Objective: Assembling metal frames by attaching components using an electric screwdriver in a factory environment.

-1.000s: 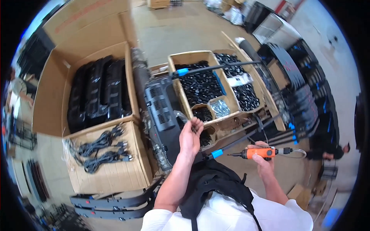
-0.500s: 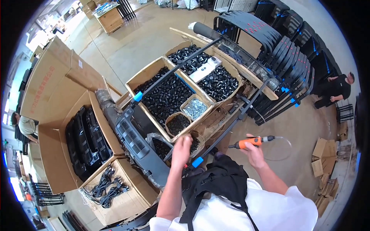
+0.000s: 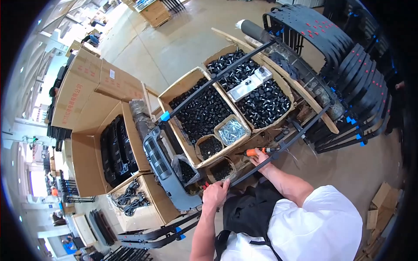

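Observation:
My right hand is wrapped round an orange and black electric screwdriver, its thin bit pointing left toward the near edge of the parts boxes. The tool lies beside the right-hand tube of a black metal frame, whose bars cross over the boxes. My left hand is closed at the near end of that frame, covering the spot where a blue wrapping was visible; its exact grip is partly hidden. Something red-handled sits next to its fingers. Small dark screws fill a bag-lined container just beyond.
Cardboard boxes hold black knobs, black-headed bolts and a small carton of silver screws. A grey plastic cover and a large carton of black parts stand left, near coiled cables. Stacked black frames stand far right.
My right hand has swung the screwdriver left and inward to the frame. My left hand has come down from the small screw container to the frame's near end. The view has shifted left.

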{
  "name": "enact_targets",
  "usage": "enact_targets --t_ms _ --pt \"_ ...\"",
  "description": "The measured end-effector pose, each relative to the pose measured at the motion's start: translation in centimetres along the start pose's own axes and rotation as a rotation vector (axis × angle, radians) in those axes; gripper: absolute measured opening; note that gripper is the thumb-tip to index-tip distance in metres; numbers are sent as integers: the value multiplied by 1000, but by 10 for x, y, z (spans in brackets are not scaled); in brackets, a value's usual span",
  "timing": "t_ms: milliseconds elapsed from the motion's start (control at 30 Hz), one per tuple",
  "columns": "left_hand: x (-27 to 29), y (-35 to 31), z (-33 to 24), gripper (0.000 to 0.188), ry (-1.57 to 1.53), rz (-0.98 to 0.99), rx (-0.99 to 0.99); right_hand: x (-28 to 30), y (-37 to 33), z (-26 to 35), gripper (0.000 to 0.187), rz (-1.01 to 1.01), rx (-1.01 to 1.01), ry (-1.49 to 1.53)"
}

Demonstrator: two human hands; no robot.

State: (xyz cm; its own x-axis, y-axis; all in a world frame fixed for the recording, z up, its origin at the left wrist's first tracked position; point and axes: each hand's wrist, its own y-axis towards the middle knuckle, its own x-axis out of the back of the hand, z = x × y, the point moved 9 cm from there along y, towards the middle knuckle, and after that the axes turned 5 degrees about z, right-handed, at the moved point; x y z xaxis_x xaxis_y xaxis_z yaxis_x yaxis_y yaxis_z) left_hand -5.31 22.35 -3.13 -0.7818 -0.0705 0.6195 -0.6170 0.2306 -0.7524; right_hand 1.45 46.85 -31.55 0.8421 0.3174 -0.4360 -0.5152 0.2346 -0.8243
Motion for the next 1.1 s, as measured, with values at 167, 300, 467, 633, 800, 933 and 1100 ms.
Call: enact_targets --t_ms 167,300,467,633,800,933,1100 --pt "3 1 9 68 9 -32 67 -38 -14 -35 43 214 -252 -198" --pt "5 1 6 67 13 -12 78 -23 -54 -40 29 263 -470 -551" --pt "1 4 12 63 20 -131 37 -21 -148 7 35 742 -500 -1428" --pt "13 -6 9 62 -61 -21 104 -156 -233 78 38 1406 -326 -1789" --pt "11 -12 12 60 -110 -62 50 -360 -155 147 34 1121 544 -1842" --pt "7 -11 20 53 -144 -142 38 -493 -108 173 42 963 1324 -1824" --pt "5 -11 21 45 -229 -333 -5 -548 25 165 63 817 1103 -2392"
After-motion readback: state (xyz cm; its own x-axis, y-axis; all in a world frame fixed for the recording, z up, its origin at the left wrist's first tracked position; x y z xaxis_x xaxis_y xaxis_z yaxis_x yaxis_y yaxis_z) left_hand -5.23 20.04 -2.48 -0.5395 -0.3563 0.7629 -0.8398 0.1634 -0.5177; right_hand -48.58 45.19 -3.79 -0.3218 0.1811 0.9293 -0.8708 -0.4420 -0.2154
